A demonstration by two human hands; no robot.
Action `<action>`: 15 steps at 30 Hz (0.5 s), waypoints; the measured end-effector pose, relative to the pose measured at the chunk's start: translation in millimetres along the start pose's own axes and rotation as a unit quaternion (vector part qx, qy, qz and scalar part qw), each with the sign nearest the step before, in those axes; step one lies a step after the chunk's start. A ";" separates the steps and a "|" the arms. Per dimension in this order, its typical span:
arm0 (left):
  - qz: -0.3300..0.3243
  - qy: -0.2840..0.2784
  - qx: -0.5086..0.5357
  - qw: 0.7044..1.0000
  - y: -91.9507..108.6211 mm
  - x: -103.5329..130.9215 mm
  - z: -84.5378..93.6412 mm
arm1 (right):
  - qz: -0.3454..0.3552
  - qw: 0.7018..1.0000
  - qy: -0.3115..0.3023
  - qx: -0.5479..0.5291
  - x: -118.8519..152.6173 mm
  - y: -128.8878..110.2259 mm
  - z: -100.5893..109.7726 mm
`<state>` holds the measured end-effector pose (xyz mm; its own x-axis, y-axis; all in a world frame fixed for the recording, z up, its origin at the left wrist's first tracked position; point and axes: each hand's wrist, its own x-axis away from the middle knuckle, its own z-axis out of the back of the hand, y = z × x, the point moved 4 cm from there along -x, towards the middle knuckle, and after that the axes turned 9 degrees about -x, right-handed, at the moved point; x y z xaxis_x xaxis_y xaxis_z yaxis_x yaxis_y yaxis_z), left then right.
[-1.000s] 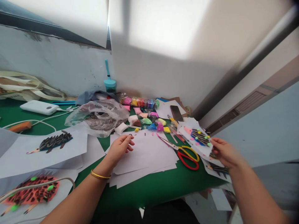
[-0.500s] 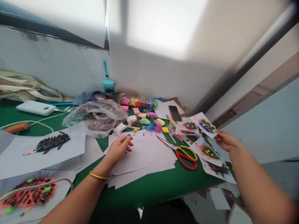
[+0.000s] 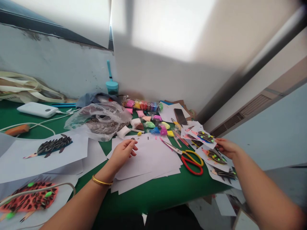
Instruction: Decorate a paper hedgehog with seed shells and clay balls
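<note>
My right hand (image 3: 226, 147) pinches the edge of a small white card (image 3: 195, 132) bearing a hedgehog made of sunflower seeds on blue clay with green dots. The card lies low over several similar hedgehog cards (image 3: 214, 156) at the table's right side. My left hand (image 3: 124, 151), a gold bangle at its wrist, rests on a stack of white paper (image 3: 148, 159) with its fingers curled and pressed together. A small dark bit shows at its fingertips, too small to name. Scissors (image 3: 192, 159) with red and yellow handles lie right of the paper, blades partly on it.
Behind the paper lie bags of coloured clay (image 3: 150, 124) and a plastic bag (image 3: 103, 123) of sunflower seeds. A phone (image 3: 180, 116) lies back right. On the left are a power bank (image 3: 37, 109), cables and larger seed hedgehog pictures (image 3: 79, 153).
My right hand has moved left and slightly down with the card, bringing it over the other cards. My left hand has stayed almost still.
</note>
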<state>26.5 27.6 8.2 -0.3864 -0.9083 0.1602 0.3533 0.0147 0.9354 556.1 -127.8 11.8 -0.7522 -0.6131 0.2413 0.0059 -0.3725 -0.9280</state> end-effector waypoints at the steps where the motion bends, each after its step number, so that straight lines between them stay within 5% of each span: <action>1: 0.001 0.000 -0.002 1.000 0.6 0.4 0.0 | -0.022 1.000 -0.005 -0.005 0.5 4.0 1.0; 7: 0.000 -0.002 -0.008 1.000 -1.3 -1.8 -0.6 | -0.064 0.998 0.000 -0.002 -4.1 14.0 3.6; 15: -0.014 0.003 -0.013 1.000 -1.2 -2.2 0.8 | -0.026 0.999 -0.010 0.029 -9.7 15.0 5.6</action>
<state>26.3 29.9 6.9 -0.3922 -0.9105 0.1314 0.3646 -0.0227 0.9309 567.2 -131.4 -2.9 -0.7398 -0.6049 0.2945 0.0066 -0.4442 -0.8959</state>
